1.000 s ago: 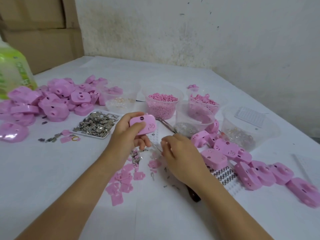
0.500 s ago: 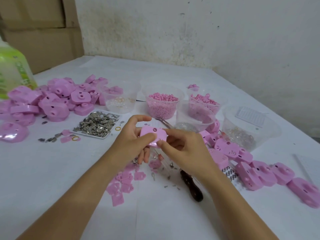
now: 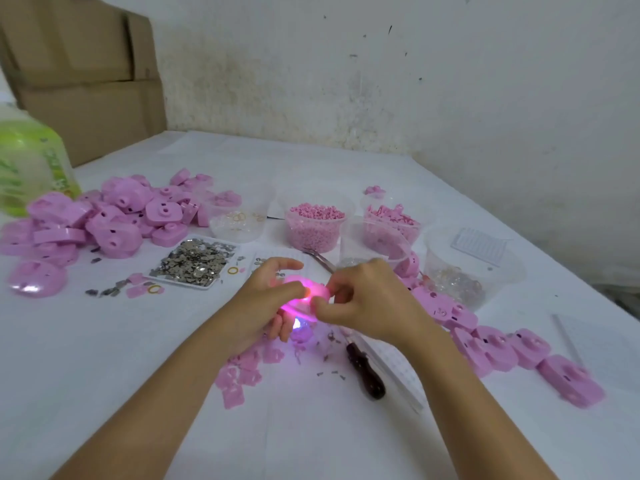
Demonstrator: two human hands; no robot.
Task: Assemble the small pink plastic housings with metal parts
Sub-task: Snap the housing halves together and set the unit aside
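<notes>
Head view. White table (image 3: 104, 375), a person's two bare forearms reaching in from the near edge.

Left hand (image 3: 263, 306) and right hand (image 3: 367, 303) meet mid-table, raised just above the surface. Between them, one pink housing (image 3: 304, 292), lit from inside with a bright pink-violet glow that spills onto the table beneath. The left hand grips it, thumb over the top and fingers curled beneath. The right hand pinches its right edge with thumb and fingertips. Blur hides the finer finger detail.

Far left: loose heap of housings (image 3: 114, 216). Just right of the heap, a shallow tray of metal parts (image 3: 194, 263), with a few strays beside it. Beyond the hands, a tub of pink pellets (image 3: 315, 226). Tweezers (image 3: 320, 259) lie near its base.

Right: row of housings (image 3: 502, 344) running toward the near right. Dark-handled screwdriver (image 3: 367, 372) lies flat below the right wrist. Flat pink pieces (image 3: 239, 372) are scattered under the left wrist.

Far left edge: green bottle (image 3: 27, 164), with cardboard boxes (image 3: 86, 81) behind it.
</notes>
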